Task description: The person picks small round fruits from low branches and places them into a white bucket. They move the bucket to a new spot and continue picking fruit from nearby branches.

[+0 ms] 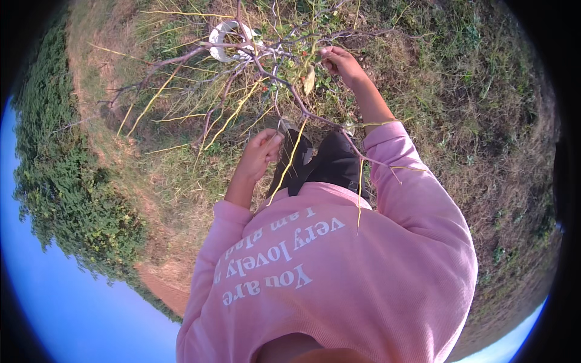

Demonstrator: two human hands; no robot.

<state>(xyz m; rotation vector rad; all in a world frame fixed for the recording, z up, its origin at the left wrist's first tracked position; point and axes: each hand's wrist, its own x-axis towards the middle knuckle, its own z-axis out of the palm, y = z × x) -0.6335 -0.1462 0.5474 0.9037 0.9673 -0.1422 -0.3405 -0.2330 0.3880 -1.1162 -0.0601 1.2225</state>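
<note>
A thin, mostly bare shrub with brown-purple branches (pixel 290 88) and yellowish twigs spreads in front of me. Beneath its upper left part lies a white ring-shaped container (pixel 219 41), which may be a bucket seen from above. My left hand (pixel 262 152) is at the near side of the shrub, fingers curled by a thin stem; whether it grips the stem is unclear. Farther out, my right hand (pixel 338 63) has thumb and fingertips together beside green leaves and small red fruits (pixel 304 53). What lies between those fingertips is too small to tell. A dry, pale leaf (pixel 309 80) hangs just left of this hand.
Dry grass and low weeds (pixel 454 113) cover the ground. Branches reach across my lap and toward my right sleeve (pixel 390 136). Dense green bushes (pixel 59 168) line the far left, past a strip of bare reddish soil (pixel 163 288).
</note>
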